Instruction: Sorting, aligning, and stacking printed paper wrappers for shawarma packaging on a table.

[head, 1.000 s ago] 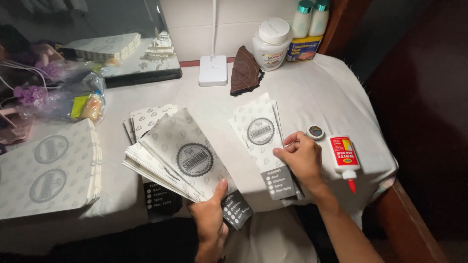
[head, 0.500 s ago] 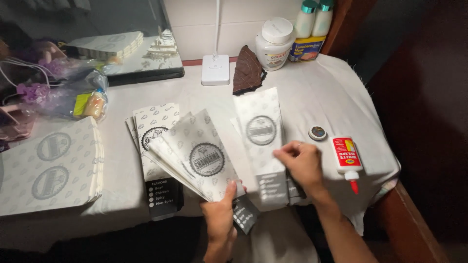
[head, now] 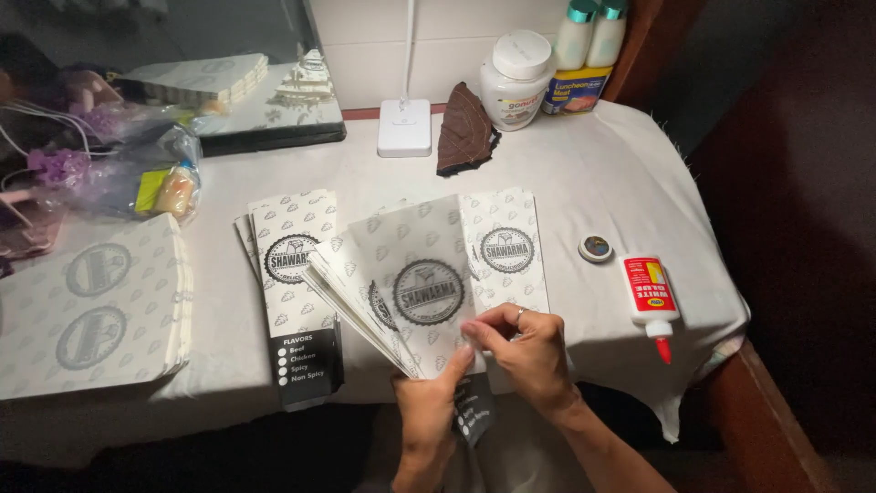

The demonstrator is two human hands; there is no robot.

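A fanned stack of white printed paper bags with a round grey stamp and black lower ends (head: 411, 292) is held up over the near edge of the table, in the middle of the view. The left hand (head: 429, 406) grips the stack from below, thumb pressed on the front near the black end, fingers closed round the back. The right hand (head: 525, 351) comes in from the right, its fingertips (head: 476, 330) pinched together on the edge of the front bag.

Just behind the fan, to the right, a single bag of the same kind (head: 506, 251) lies flat on the white cloth-covered table (head: 602, 173). Just left of the fan lies a small pile of the same bags (head: 294, 292). Far left sits a thick flat stack of printed white paper sheets (head: 91, 306).

To the right lie a small round dark-topped cap (head: 595, 247) and a white glue bottle with red label and red tip (head: 650, 294). At the far edge are a dark brown folded cloth (head: 464, 130), a white lamp base (head: 404, 126) and a white lidded jar (head: 516, 78).
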